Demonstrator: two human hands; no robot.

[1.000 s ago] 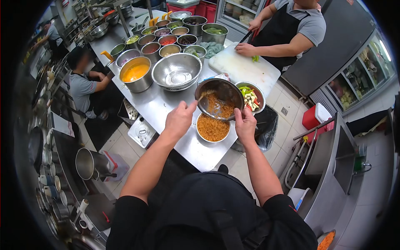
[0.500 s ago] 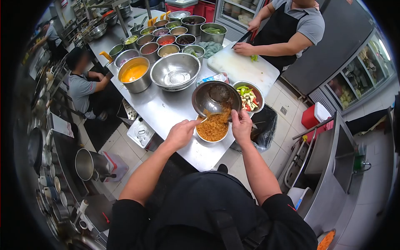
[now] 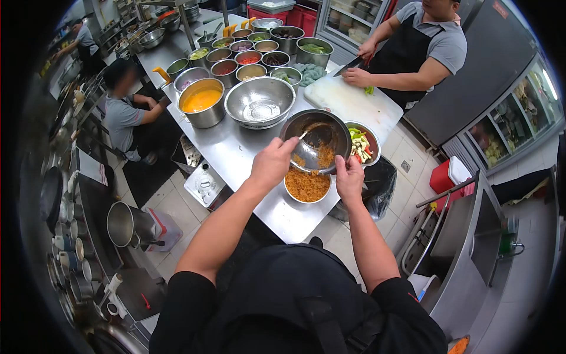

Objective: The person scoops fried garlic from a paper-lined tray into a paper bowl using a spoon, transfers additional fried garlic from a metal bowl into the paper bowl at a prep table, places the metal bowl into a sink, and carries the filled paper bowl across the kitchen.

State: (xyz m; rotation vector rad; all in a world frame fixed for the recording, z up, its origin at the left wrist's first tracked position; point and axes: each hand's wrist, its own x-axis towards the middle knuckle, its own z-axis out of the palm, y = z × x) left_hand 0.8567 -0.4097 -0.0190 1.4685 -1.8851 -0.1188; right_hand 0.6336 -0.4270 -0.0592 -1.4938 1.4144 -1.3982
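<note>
My left hand [image 3: 274, 160] grips a spoon [image 3: 304, 134], which reaches into a tilted metal bowl [image 3: 333, 127]. Reddish-brown crumbly food clings to the inside of that bowl. With thumb and fingers, my right hand [image 3: 350, 178] holds the same bowl by its near rim. Just below the tilted rim, a smaller bowl [image 3: 287, 190] stands on the steel table, heaped with the same crumbly food [image 3: 308, 184]. To the right of the tilted bowl is a bowl of cut vegetables [image 3: 361, 146], partly covered by it.
A large metal bowl [image 3: 259, 101] and a pot of orange liquid [image 3: 201, 101] stand on the steel table [image 3: 236, 156], with several ingredient containers behind. Across it, a person cuts with a knife [image 3: 349, 66] on a white board [image 3: 352, 100]. Another person [image 3: 127, 112] is at the left.
My left hand has moved up and inward, taking the spoon from the bowl's near edge to its inside. Less food sits at the tilted bowl's lip. The whole view has shifted slightly.
</note>
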